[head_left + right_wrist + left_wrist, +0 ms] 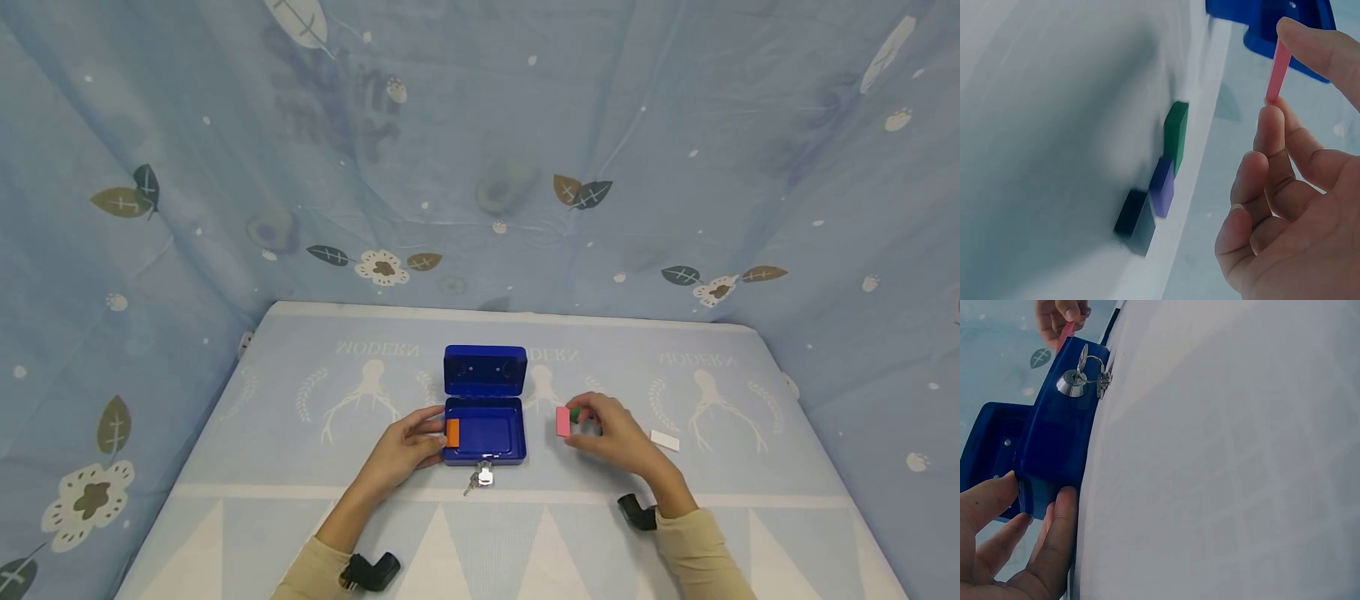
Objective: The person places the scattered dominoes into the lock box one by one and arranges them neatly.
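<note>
At far left, a beige sleeve (318, 567) is seen on the worktop's near side, with a black wrist device (372, 572) worn beside it. The left hand (401, 446) is held about half open, its fingers spread and lightly bent, the tips rested against the left end of a blue metal cash box (522, 433); nothing is lifted by it. Inside the box, an orange block (453, 433) is set along the left wall. The lid (485, 371) is swung fully up at the back, and at the front a silver lock (1072, 384) is fitted with a key, from which a ring of keys (472, 482) is hung. To the right of the box and apart from it, a thin pink block (563, 422) is held above the worktop (795, 467), pinched between the thumb and fingertips of the right hand (611, 433), whose remaining fingers are loosely curled. Near that hand, a green block (1176, 134), a purple block (1162, 187) and a dark block (1136, 222) are lined up closely on the worktop. Farther right, a white block (664, 441) is laid flat past the wrist, beyond a second black wrist device (636, 512) and a second beige sleeve (705, 554). The scene is backed by blue fabric (465, 125) printed with leaves and flowers.
</note>
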`<action>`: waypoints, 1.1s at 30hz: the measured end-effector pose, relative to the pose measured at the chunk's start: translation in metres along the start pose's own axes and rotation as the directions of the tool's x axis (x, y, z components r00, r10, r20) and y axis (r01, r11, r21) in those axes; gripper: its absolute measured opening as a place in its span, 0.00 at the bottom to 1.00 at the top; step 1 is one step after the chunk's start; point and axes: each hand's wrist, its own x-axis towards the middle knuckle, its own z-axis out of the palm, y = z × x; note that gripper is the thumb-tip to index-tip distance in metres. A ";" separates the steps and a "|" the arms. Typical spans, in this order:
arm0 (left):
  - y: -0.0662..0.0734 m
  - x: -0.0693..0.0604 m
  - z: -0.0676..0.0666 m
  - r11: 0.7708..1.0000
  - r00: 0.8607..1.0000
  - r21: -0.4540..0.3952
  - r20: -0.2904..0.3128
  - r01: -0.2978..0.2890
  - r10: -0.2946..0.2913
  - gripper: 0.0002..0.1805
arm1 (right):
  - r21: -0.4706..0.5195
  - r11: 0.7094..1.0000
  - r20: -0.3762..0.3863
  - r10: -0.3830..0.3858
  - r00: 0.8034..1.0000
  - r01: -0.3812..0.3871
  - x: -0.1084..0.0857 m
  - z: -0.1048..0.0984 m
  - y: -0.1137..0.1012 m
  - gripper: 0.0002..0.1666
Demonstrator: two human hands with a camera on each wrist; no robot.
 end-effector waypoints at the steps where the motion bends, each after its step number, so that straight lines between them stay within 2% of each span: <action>1: 0.000 0.000 0.000 1.000 1.000 -0.002 0.001 0.000 0.000 0.31 | -0.001 1.000 0.000 -0.006 1.000 0.006 0.000 0.001 -0.001 0.26; 17: -0.006 0.001 -0.001 1.000 1.000 -0.009 0.007 -0.009 0.009 0.31 | 0.014 0.997 0.033 -0.070 0.997 0.070 0.013 0.021 -0.018 0.27; 25: -0.008 0.002 -0.001 1.000 1.000 -0.008 0.006 -0.011 0.011 0.31 | -0.013 0.994 0.043 -0.112 0.993 0.113 0.023 0.031 -0.023 0.27; 33: -0.007 0.002 0.000 1.000 1.000 0.007 -0.002 -0.012 0.012 0.30 | -0.007 0.995 0.084 -0.096 0.992 0.097 0.033 0.040 -0.034 0.27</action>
